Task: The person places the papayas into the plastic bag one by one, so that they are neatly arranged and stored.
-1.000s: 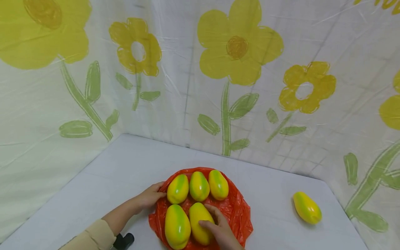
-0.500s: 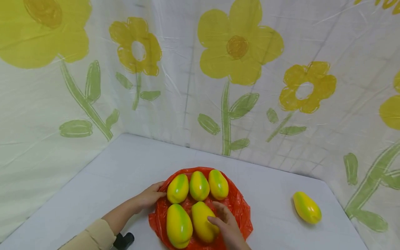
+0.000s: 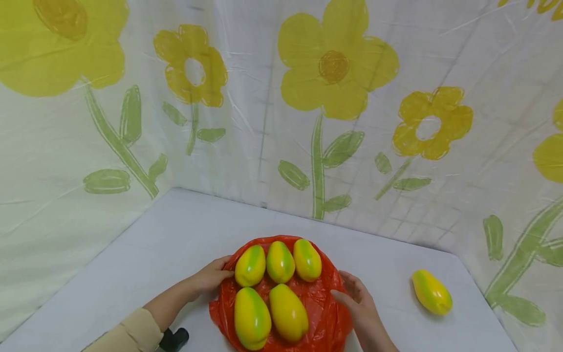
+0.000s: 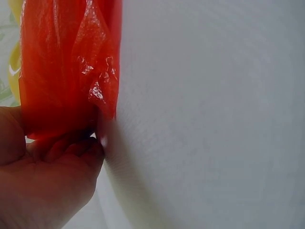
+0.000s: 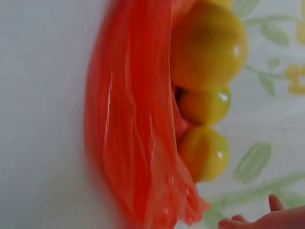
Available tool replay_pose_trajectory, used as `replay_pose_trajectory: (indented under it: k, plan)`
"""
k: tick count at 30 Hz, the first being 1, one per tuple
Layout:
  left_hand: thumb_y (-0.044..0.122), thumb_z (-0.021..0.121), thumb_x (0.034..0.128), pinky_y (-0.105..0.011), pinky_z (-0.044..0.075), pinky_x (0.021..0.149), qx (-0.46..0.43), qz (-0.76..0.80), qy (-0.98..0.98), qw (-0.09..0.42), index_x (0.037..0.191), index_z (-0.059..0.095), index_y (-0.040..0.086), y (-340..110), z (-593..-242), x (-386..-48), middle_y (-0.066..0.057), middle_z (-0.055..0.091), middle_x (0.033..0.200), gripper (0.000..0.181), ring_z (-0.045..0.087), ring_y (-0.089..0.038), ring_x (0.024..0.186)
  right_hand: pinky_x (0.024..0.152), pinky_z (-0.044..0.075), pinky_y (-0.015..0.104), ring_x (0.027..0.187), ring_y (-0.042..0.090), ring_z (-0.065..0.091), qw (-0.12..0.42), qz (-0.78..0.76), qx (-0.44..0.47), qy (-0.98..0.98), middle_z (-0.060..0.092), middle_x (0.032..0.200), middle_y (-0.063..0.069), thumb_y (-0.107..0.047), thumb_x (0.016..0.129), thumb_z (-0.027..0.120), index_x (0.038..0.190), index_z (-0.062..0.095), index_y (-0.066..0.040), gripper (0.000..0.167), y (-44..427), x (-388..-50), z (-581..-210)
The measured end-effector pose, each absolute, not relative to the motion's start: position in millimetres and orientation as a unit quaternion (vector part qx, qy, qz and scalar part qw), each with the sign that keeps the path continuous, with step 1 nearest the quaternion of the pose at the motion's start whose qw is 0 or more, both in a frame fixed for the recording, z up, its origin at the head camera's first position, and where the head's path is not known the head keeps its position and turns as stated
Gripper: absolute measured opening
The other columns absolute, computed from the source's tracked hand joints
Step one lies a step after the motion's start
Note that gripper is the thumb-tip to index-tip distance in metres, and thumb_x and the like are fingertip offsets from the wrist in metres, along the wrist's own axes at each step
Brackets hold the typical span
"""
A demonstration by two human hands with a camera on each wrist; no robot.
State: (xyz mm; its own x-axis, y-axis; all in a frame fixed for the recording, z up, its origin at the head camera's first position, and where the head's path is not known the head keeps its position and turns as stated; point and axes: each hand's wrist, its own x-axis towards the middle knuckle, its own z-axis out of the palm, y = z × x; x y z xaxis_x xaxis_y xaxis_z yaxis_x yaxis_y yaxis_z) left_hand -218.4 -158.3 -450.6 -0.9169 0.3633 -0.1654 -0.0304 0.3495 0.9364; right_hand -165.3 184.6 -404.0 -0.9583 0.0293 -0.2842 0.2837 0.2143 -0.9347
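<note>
Several glossy yellow papayas with green streaks, such as the front one [image 3: 289, 313], lie in two rows on a round form lined with a red plastic bag [image 3: 320, 318]. What is under the plastic is hidden. At its left edge my left hand [image 3: 210, 277] grips the rim; in the left wrist view the thumb lies on the side and the fingers [image 4: 81, 148] curl beneath the red plastic. My right hand [image 3: 362, 305] is at the right edge with thumb and fingers apart, holding nothing. In the right wrist view it shows only at the bottom corner.
A single papaya [image 3: 432, 292] lies apart on the right side of the white table [image 3: 387, 264]. A black cylindrical object [image 3: 175, 339] is beside the left forearm. Behind the table hangs a flower-printed curtain [image 3: 246, 146].
My right hand has let go of the front right papaya and moved right to the red edge. That papaya has shifted slightly right. The left hand has stayed in place.
</note>
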Motion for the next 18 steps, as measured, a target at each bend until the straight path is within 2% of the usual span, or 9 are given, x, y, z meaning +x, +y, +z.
replay_pose_trajectory:
  k: [6, 13, 18]
  plan:
    - [0.01, 0.045, 0.0931, -0.032, 0.056, 0.078, 0.105, 0.557, 0.806, 0.174, 0.131, 0.044, 0.0, -158, -450, -218, -0.011, 0.058, 0.113, 0.039, 0.058, -0.016, 0.086, 0.106, 0.017, 0.066, 0.139, 0.044, 0.009, 0.081, -0.602, 0.117, 0.786, 0.014, 0.153, 0.02, -0.034, 0.086, 0.062, 0.144, 0.024, -0.009, 0.074, 212, -173, -399]
    - [0.01, 0.045, 0.0931, -0.032, 0.056, 0.079, 0.098, 0.557, 0.806, 0.175, 0.132, 0.044, 0.0, -158, -451, -217, -0.011, 0.058, 0.113, 0.04, 0.057, -0.016, 0.087, 0.109, 0.014, 0.063, 0.141, 0.045, 0.001, 0.055, -0.594, 0.113, 0.795, 0.005, 0.153, 0.025, -0.029, 0.086, 0.063, 0.146, 0.015, -0.005, 0.081, 240, -180, -395]
    - [0.01, 0.045, 0.0931, -0.033, 0.056, 0.079, 0.096, 0.558, 0.805, 0.175, 0.131, 0.044, 0.001, -157, -451, -217, -0.011, 0.058, 0.114, 0.039, 0.057, -0.016, 0.087, 0.112, 0.011, 0.06, 0.142, 0.042, -0.004, 0.047, -0.587, 0.13, 0.798, -0.002, 0.154, 0.024, -0.03, 0.087, 0.062, 0.147, 0.012, -0.005, 0.083, 259, -188, -393]
